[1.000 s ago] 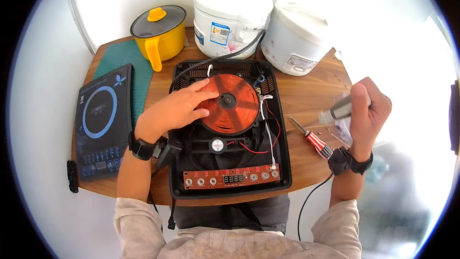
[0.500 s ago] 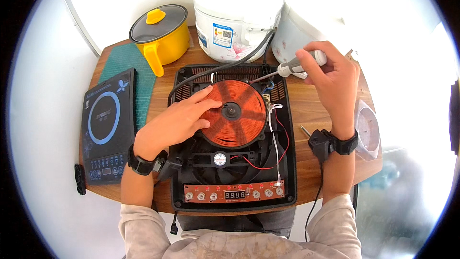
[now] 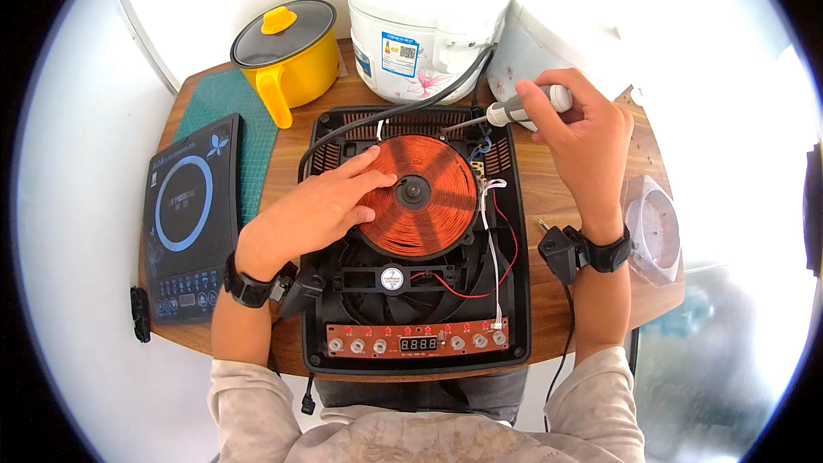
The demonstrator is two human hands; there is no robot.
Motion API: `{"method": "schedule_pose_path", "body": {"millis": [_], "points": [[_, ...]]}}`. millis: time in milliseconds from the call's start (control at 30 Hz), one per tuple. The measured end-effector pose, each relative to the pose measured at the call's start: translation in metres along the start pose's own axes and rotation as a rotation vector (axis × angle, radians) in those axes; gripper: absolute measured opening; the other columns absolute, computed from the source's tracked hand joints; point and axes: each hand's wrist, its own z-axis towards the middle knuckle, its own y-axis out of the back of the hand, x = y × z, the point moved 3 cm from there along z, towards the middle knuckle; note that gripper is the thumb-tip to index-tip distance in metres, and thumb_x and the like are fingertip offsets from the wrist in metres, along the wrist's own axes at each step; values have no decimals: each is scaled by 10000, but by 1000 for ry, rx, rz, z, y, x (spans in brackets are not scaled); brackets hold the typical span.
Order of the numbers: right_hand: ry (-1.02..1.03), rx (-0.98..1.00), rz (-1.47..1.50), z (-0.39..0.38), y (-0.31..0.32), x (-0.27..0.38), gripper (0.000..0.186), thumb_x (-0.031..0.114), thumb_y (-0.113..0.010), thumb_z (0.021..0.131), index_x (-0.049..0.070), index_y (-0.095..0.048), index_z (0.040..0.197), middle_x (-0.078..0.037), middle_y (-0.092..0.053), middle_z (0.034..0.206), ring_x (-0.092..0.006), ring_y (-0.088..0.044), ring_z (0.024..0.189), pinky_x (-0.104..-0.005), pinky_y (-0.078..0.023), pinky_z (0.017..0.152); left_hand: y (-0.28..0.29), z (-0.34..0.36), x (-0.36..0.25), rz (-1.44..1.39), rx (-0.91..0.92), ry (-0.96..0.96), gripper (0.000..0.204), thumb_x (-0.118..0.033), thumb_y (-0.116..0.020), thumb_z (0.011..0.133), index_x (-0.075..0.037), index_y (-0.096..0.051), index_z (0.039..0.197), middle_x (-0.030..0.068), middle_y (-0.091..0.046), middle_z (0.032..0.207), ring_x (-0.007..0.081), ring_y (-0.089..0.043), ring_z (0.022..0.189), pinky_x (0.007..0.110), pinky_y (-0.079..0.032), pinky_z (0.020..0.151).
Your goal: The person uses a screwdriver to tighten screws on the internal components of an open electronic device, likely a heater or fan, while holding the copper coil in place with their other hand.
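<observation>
An opened induction cooker base (image 3: 520, 291) lies before me, its round copper coil (image 3: 429, 227) exposed. My left hand (image 3: 330, 201) rests on the coil's left side with fingers spread, holding nothing. In my right hand (image 3: 583, 124) is a screwdriver (image 3: 510, 111) with a grey and white handle, gripped between thumb and fingers. Its shaft slants down to the left, and the tip meets the coil's upper right rim; any screw there is too small to make out. Below the coil sit a black fan (image 3: 437, 304) and a red-brown circuit board (image 3: 347, 339) with a digit display.
The cooker's black glass top (image 3: 184, 266) lies at left, partly over a green cutting mat (image 3: 214, 103). Behind stand a yellow lidded pot (image 3: 300, 69) and a white rice cooker (image 3: 411, 0). A black cable (image 3: 411, 107) crosses the base. A clear plastic ring-shaped part (image 3: 658, 231) lies at right.
The view has shifted slightly. My right hand and the screwdriver have moved a little left and up, the shaft now lying flatter. My left hand stays on the coil.
</observation>
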Motion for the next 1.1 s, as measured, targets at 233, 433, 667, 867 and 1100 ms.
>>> {"method": "schedule_pose_path", "body": {"millis": [233,433,667,867,1100], "points": [[-1,-1,-26,1,1,-3,232,251,-844,869,47,-735,864,-46,-665,589,-94,-619,517,-241,-473,510,-1,0,-1,9,9,17,498,-100,-715,934,-99,-571,1410,188,-379,1635,395,-528,1363,428,-463,1110],[-41,69,-37,1,1,2,192,208,-815,901,27,-759,937,-33,-687,667,-58,-637,564,-201,-490,505,0,0,1,7,16,22,500,-107,-713,937,-102,-567,1416,186,-366,1643,397,-534,1355,427,-464,1107],[-4,27,-20,0,1,4,199,221,-824,890,37,-749,902,-42,-686,645,-77,-642,549,-214,-483,511,1,0,-2,-22,26,35,494,-104,-707,940,-106,-567,1414,186,-364,1644,396,-545,1341,426,-467,1101],[-7,48,-40,-1,3,4,189,214,-818,898,38,-752,915,-35,-683,656,-60,-622,539,-203,-449,497,0,0,-1,-12,18,34,496,-105,-710,939,-110,-568,1414,187,-368,1642,396,-537,1352,426,-464,1105],[8,64,-65,0,3,6,244,260,-841,873,52,-730,936,-39,-665,626,-95,-632,547,-233,-482,532,0,1,-1,-12,28,45,503,-106,-710,939,-120,-568,1421,180,-364,1645,388,-514,1380,429,-455,1121]]}}
